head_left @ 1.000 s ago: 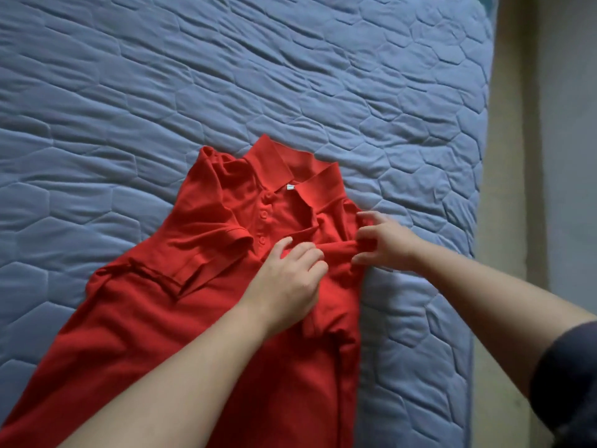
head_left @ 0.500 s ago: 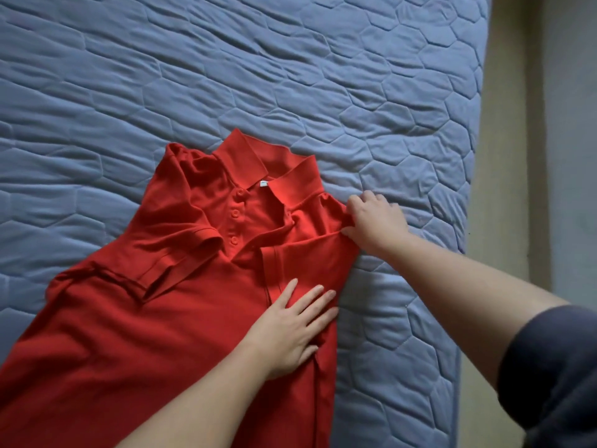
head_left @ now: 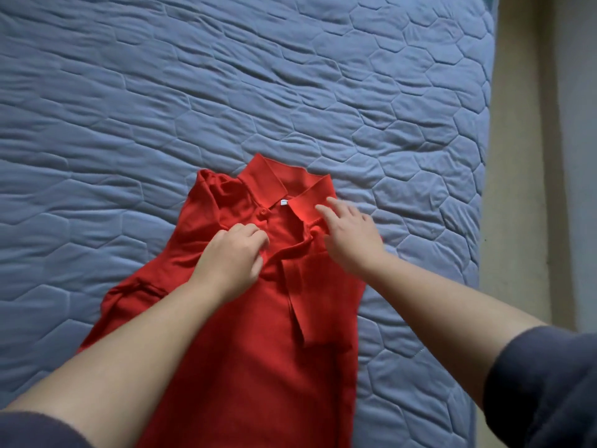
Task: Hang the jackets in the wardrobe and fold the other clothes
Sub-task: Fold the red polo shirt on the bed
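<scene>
A red polo shirt lies face up on the blue quilted bed, collar pointing away from me, both sleeves folded in over the chest. My left hand sits on the left chest by the button placket, fingers curled into the cloth there. My right hand lies over the right shoulder, its straight fingers touching the right collar flap. The folded right sleeve lies flat below that hand. The shirt's hem runs out of view at the bottom.
The bed's right edge drops off to a beige strip of floor or wall. Wrinkled blue quilt spreads all round the shirt. My dark sleeves show at both lower corners.
My left hand left the folded right sleeve and moved up to the placket, its fingers now curled. My right hand shifted from the shoulder edge onto the collar.
</scene>
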### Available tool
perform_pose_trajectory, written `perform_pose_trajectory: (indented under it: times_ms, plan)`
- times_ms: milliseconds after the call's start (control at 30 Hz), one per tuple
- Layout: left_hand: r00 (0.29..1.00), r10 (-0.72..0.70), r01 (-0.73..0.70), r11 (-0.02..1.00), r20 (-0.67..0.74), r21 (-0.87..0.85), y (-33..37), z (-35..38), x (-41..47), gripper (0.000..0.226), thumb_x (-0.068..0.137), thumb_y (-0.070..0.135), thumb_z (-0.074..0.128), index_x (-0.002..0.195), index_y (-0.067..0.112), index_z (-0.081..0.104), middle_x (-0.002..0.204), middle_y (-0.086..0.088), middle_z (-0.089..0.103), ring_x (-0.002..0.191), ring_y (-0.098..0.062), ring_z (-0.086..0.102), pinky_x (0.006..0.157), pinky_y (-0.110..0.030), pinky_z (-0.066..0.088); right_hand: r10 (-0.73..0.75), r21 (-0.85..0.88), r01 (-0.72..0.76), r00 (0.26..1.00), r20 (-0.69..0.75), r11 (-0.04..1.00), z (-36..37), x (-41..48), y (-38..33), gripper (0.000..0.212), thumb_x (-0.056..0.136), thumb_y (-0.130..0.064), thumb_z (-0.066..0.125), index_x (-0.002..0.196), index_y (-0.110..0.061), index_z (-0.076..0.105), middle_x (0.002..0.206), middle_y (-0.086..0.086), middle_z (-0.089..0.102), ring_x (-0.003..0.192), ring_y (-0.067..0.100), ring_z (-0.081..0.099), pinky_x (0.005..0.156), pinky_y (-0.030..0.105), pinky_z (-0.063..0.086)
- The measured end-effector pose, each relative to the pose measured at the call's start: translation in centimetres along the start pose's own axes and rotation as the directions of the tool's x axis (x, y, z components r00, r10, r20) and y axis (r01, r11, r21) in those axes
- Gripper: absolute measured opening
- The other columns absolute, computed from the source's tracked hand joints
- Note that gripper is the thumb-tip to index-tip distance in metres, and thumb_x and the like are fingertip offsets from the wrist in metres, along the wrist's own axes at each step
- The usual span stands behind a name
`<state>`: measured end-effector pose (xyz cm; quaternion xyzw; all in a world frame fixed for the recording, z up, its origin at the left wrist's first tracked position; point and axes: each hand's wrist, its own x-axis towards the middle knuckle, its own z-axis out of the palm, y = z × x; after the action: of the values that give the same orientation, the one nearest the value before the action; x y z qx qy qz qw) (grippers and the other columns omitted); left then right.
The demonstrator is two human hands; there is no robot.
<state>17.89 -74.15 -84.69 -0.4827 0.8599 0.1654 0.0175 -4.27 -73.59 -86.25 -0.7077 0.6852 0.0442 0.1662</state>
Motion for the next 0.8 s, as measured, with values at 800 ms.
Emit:
perform_pose_trajectory:
  times_ms: [800]
  plan:
    - [0.984,-0.172,0.169,0.984,0.042,0.06,-3.8,6.5,1.0,0.072,0.096,0.051,0.025,0.153,0.015,-0.002,0.161,0.0,-0.009,0.148,-0.016,-0.007,0.119,-0.045,0.004,-0.139,0.003,0.142,0.965,0.222,0.99,-0.3,10.3,-1.8,0.03,0.081,-0.031,0.065,0.109,-0.025,0.057,0.113,0.001,0.059,0.107,0.024,0.056,0.077,0.03,0.042]
